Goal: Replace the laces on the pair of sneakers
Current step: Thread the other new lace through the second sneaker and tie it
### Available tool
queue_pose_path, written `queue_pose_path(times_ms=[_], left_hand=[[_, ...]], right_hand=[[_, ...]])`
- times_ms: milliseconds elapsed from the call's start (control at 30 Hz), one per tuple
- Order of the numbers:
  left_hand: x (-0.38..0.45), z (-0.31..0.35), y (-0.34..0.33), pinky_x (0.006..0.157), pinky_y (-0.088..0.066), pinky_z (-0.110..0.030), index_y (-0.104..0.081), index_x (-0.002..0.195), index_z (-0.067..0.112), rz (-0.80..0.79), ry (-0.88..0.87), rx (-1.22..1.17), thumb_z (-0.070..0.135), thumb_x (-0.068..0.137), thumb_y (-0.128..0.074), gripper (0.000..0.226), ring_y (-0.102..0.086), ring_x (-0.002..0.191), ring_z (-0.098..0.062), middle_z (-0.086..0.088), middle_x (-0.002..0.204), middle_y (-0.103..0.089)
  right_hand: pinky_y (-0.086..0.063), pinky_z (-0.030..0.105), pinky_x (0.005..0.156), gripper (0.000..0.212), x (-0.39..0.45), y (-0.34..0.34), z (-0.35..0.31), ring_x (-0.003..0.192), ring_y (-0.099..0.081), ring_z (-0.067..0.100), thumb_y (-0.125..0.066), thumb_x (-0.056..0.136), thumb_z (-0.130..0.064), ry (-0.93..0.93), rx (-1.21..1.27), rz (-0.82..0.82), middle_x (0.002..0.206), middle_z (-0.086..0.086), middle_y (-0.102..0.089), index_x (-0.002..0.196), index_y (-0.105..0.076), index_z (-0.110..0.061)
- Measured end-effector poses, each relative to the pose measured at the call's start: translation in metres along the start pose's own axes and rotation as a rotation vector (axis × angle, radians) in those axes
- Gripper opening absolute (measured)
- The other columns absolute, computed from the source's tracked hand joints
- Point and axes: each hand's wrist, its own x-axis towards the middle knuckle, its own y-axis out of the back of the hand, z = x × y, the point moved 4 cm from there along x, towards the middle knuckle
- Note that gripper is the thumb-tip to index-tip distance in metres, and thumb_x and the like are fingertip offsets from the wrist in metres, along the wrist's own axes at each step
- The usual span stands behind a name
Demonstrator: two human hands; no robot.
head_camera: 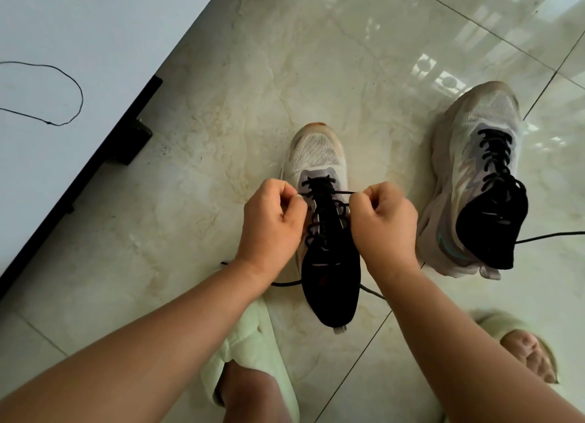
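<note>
the near sneaker (319,169) stands on the tiled floor (221,74), toe pointing away from the person, directly between the two hands. a black lace (327,193) crosses its upper eyelets and is drawn taut from one hand to the other. the left hand (272,223) has its grip clamped on the lace at the shoe's left side, fingers curled and thumb pinching. the right hand (384,225) has its grip clamped on the same lace at the shoe's right side, in the same pinch. loose lace ends trail on the floor beneath both wrists.

the second sneaker (478,169) stands well apart to the right, already threaded with a black lace; one end runs along the floor toward the right edge of the view.

a white desk (95,27) fills the upper left, carrying a thin dark cord (77,88) laid in a loop. both feet wear pale green slippers (250,337) at the bottom of the view.
</note>
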Motion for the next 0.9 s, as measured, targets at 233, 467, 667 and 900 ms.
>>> queue_pose_path(times_ms=[233, 467, 667, 900], left_hand=[[-0.004, 0.0, 0.008, 0.063, -0.052, -0.031, -0.054, 0.08, 0.018, 0.039, -0.096, 0.004, 0.007, 0.085, -0.061, 0.015, -0.059, 0.064, -0.013, 0.0, 0.074, -0.059], [-0.004, 0.017, 0.009, 0.062, -0.047, -0.019, -0.068, 0.075, 0.018, -0.06, -0.176, 0.165, 0.019, 0.073, -0.077, 0.009, -0.05, 0.056, -0.007, 0.009, 0.073, -0.052], [0.0, 0.023, 0.006, 0.067, -0.053, -0.029, -0.06, 0.063, 0.034, -0.124, -0.003, 0.334, 0.032, 0.072, -0.074, 0.016, -0.062, 0.069, -0.01, 0.014, 0.069, -0.06], [0.004, 0.025, -0.002, 0.064, -0.05, -0.031, -0.06, 0.071, 0.026, -0.25, -0.021, 0.455, 0.029, 0.081, -0.062, 0.01, -0.06, 0.066, -0.015, 0.01, 0.057, -0.055]], right_hand=[[-0.048, 0.03, 0.057, 0.013, -0.005, 0.001, -0.002, 0.067, -0.06, 0.021, -0.053, 0.082, -0.012, -0.001, 0.15, 0.025, 0.068, 0.003, -0.059, 0.07, -0.051, -0.017], [-0.041, 0.017, 0.057, 0.012, -0.011, 0.002, -0.012, 0.06, -0.047, 0.008, -0.066, 0.076, -0.008, 0.241, 0.024, -0.169, 0.071, 0.0, -0.055, 0.075, -0.059, -0.017], [-0.033, 0.009, 0.054, 0.021, -0.018, 0.004, -0.021, 0.06, -0.045, 0.002, -0.067, 0.075, -0.008, 0.427, -0.162, -0.098, 0.065, -0.013, -0.043, 0.071, -0.05, -0.02], [-0.051, 0.035, 0.072, 0.01, -0.012, -0.004, -0.021, 0.075, -0.059, 0.015, -0.061, 0.077, -0.02, 0.229, -0.257, -0.148, 0.079, -0.003, -0.062, 0.086, -0.067, -0.019]])
